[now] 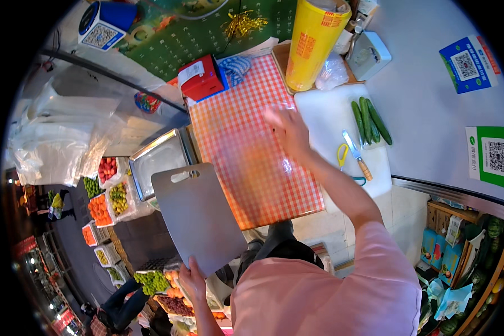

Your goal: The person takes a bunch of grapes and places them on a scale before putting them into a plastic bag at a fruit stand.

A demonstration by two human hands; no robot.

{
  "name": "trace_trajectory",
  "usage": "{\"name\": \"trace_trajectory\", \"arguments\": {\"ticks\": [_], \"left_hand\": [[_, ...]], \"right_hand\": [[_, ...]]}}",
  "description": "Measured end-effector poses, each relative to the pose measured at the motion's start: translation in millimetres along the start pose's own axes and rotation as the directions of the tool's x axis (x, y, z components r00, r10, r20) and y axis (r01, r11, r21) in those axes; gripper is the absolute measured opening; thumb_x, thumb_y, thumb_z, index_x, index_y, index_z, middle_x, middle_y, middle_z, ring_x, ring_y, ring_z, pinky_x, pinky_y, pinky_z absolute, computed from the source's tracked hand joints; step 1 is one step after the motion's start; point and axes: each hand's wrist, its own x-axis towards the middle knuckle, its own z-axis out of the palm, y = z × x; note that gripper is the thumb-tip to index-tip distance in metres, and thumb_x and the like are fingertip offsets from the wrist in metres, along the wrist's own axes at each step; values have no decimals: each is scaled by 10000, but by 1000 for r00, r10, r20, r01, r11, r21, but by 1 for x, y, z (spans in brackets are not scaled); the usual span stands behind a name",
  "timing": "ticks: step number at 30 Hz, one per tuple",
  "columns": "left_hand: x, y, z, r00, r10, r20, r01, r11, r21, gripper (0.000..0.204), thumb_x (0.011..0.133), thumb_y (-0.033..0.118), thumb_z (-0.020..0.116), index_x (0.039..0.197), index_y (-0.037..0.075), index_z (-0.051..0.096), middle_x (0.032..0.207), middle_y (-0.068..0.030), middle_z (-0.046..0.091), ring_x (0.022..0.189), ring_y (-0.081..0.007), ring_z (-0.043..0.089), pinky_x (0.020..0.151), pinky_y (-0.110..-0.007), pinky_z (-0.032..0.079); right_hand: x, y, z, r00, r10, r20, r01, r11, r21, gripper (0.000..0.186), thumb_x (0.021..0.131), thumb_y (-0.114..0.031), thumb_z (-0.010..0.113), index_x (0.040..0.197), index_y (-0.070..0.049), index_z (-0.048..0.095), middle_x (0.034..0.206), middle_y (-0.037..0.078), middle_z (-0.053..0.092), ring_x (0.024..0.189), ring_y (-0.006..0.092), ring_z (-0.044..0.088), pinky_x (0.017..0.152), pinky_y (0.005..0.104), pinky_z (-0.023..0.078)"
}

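Left hand [192, 280] gripping grey board [197, 215], steel tray [161, 159] beside — contents unclear

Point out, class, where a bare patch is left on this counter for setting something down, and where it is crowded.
The red-checked cloth is mostly bare between the red box and its near edge; the right hand hovers over its right side. The white board is bare at its left. It is crowded around the cucumbers, knife and yellow roll.
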Motion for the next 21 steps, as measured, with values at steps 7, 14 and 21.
{"name": "trace_trajectory", "arguments": {"ticks": [7, 14, 21], "left_hand": [[2, 7, 1, 997, -39, 61, 41, 999, -24, 499, 962, 406, 527, 1022, -78, 630, 766, -130, 644, 711, -172, 572, 663, -347, 459], [8, -31, 2, 995, -56, 85, 64, 993, -96, 484, 966, 399, 523, 981, -71, 638, 784, -133, 664, 725, -183, 595, 671, -357, 463], [26, -30, -2, 994, 63, 85, -58, 996, -60, 476, 969, 366, 537, 1031, -97, 629, 902, -154, 685, 782, -189, 609, 710, -357, 481]], "right_hand": [[44, 95, 82, 972, -50, 230, 126, 935, -330, 599, 752, 39, 575, 1310, -177, 540, 1395, 78, 474, 1348, 304, 359, 1105, 389, 317], [-17, 77, 46, 869, -290, 400, 359, 927, -107, 598, 709, 92, 562, 1235, -188, 599, 1333, 69, 520, 1327, 306, 387, 1109, 390, 333], [-78, 64, 20, 836, -357, 418, 418, 906, -63, 585, 692, 106, 555, 1190, -193, 627, 1288, 74, 544, 1302, 298, 418, 1089, 393, 365]]}}
